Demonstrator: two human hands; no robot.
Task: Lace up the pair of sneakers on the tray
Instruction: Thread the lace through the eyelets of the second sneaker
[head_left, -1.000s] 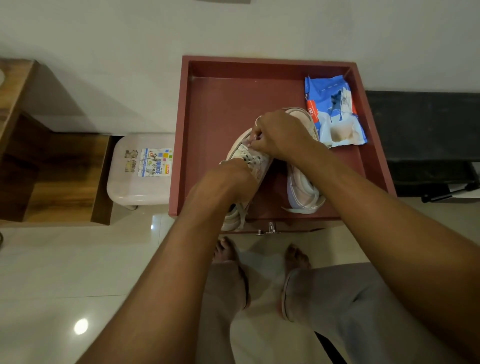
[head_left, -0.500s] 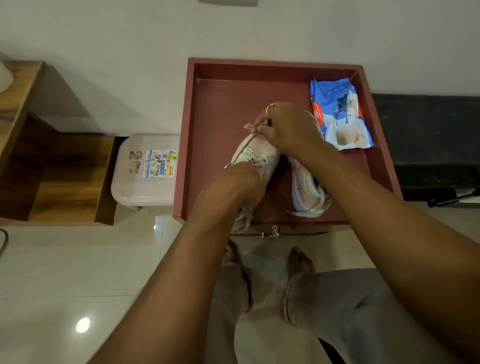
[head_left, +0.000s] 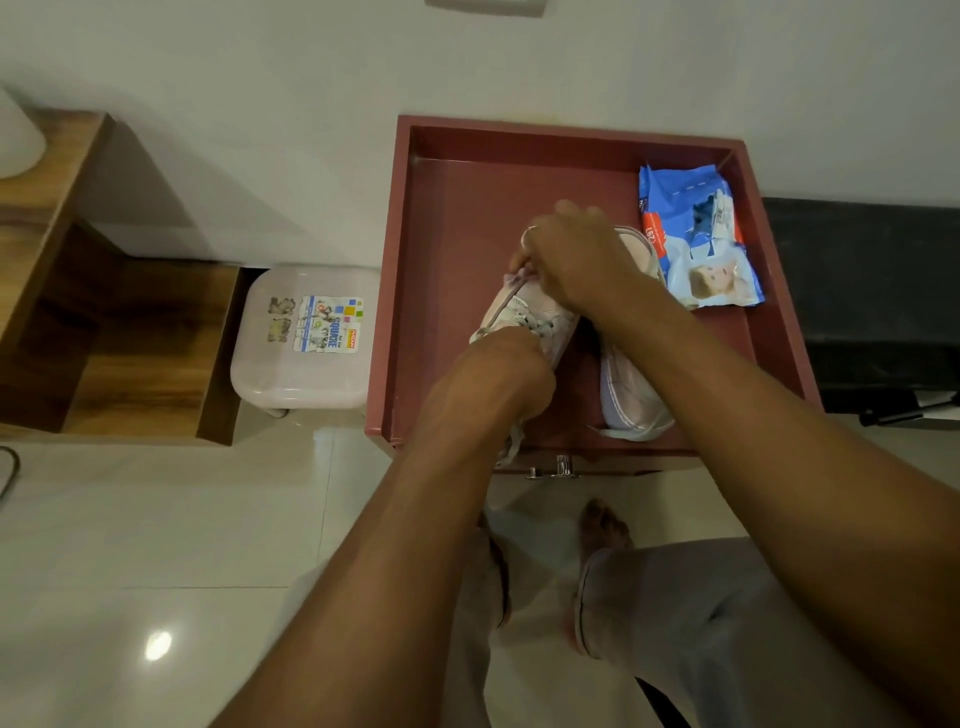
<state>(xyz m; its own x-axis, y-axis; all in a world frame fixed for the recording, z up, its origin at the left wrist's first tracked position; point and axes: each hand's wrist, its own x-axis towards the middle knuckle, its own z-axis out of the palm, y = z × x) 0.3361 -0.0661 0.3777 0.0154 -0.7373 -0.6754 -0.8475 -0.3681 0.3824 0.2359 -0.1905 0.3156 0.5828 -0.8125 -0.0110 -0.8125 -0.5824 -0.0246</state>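
Note:
Two pale pink sneakers lie in a dark red tray (head_left: 447, 218). The left sneaker (head_left: 524, 306) points away from me, its toe under my right hand (head_left: 576, 260), which pinches the end of a pale lace (head_left: 519, 275) near the toe. My left hand (head_left: 498, 374) grips the middle of that sneaker from above and hides its rear part. A loose lace end hangs over the tray's front edge below my left wrist. The right sneaker (head_left: 628, 395) lies beside it, partly hidden by my right forearm.
A blue packet (head_left: 701, 239) lies in the tray's back right corner. A pale plastic stool (head_left: 306, 338) with stickers stands left of the tray, a wooden shelf (head_left: 104, 332) further left. A black surface (head_left: 872, 291) is at the right. My bare feet stand on the white tiled floor below.
My right hand moved from the sneaker's eyelets up toward its toe, drawing the lace end out. My left hand stayed on the sneaker.

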